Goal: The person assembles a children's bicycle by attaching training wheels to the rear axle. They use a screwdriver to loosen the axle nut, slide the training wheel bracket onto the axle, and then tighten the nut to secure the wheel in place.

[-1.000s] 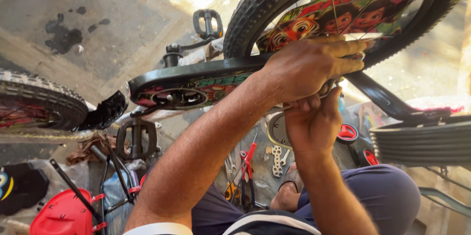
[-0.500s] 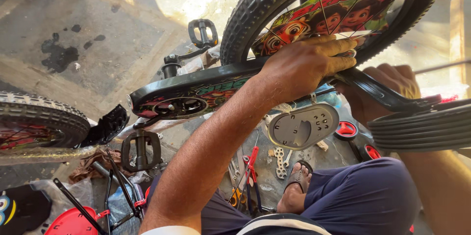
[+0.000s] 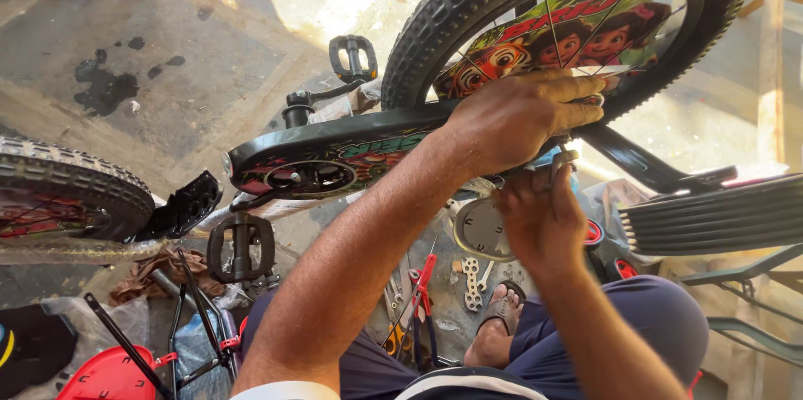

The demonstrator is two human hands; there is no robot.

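A small children's bicycle is seen from above, turned upside down on a stained concrete floor (image 3: 167,74). Its black knobbly rear tyre (image 3: 468,7) fills the upper right, with thin steel spokes and a bright cartoon-printed disc (image 3: 544,40) set inside the wheel. Below it, a black chain guard with colourful printed graphics (image 3: 335,162) runs leftward to the crank, where two black plastic pedals (image 3: 241,245) are seen, one near and one far. A second knobbly tyre (image 3: 67,191) lies at the left edge, and a stack of grey ribbed mudguard-like plastic strips (image 3: 719,216) sits at the right.

The left hand (image 3: 519,120) is laid over the rear end of the chain guard at the wheel hub, fingers curled down and clamped on the frame there. The right hand (image 3: 539,216) is now pressed up just beneath it, fingers closed around a small metal part near the axle; what exactly is pinched cannot be told. Half a second ago this hand was drawn away to the right, beyond the frame, and a round silver plate (image 3: 481,229) was fully exposed; it is now half covered by the returned hand. From this it is judged that work at the rear axle is being resumed with both hands.

On the floor between the knees, red-handled pliers (image 3: 422,279) and a flat multi-hole spanner (image 3: 471,281) are lying.
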